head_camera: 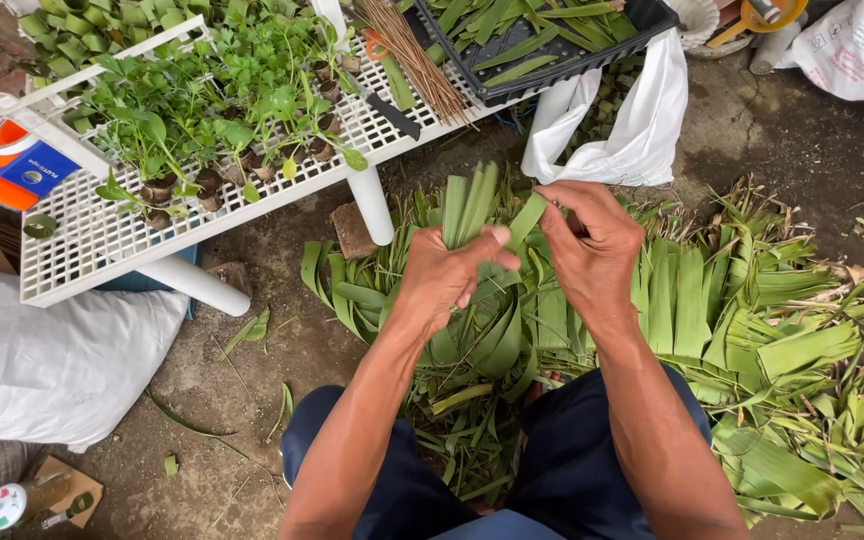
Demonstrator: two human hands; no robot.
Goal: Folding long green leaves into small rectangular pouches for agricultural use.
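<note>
Seen from above, a seated person works over a heap of cut leaves on the dirt ground. The left hand is closed around a bundle of leaf strips, held upright near its base. Just beside it, the right hand pinches one strip between curled fingers. The strips look light, thin and bendable, likely easy to crease or tear; gripping low, where they bunch, seems firmest. Beyond the left hand stands a white counter of seedlings.
</note>
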